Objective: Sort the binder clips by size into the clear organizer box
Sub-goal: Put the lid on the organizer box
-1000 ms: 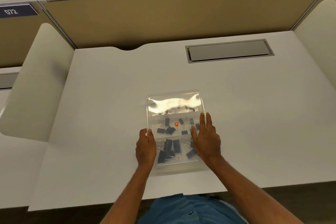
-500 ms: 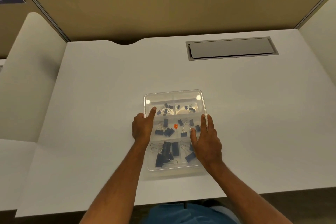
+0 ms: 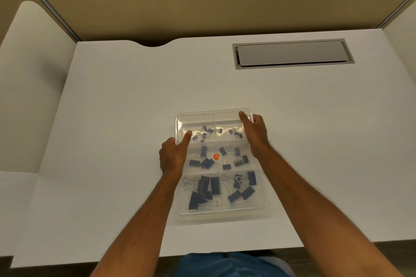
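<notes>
Side panel [image 3: 29,87]: a pale, rounded divider stands at the far left, beside the desk.
Desk [image 3: 135,105]: a white top with a curved notch in its far edge, backed by a tan partition [image 3: 202,0].
Left hand [image 3: 173,155]: it holds the left wall of the clear organizer box [image 3: 221,211] at about mid-length; the thumb lies over the rim and points toward the far-left compartment, while the other fingers sit outside the wall and are mostly hidden.
Clear organizer box: it sits flat on the desk near the front edge, roughly in the middle, with six compartments in two columns and three rows.
Far row: small binder clips [image 3: 206,131] lie in the left compartment, and a few more small ones in the right.
Middle row: medium binder clips [image 3: 203,159] are spread over both compartments; a small orange dot [image 3: 216,156] shows at the divider between them.
Near row: large binder clips [image 3: 206,189] lie jumbled in both compartments, with their wire handles sticking out.
Right hand [image 3: 255,132]: it grips the far-right corner of the box, with the thumb inside over the rim and the fingers curled round the outer wall.
Hands together: they are well apart, one on each side of the box, both clasping it.
Cable hatch [image 3: 292,54]: a grey rectangular flap set into the desk at the far right, well away from the box.
Blue clothing [image 3: 225,264]: it shows at the bottom edge, between the forearms.
</notes>
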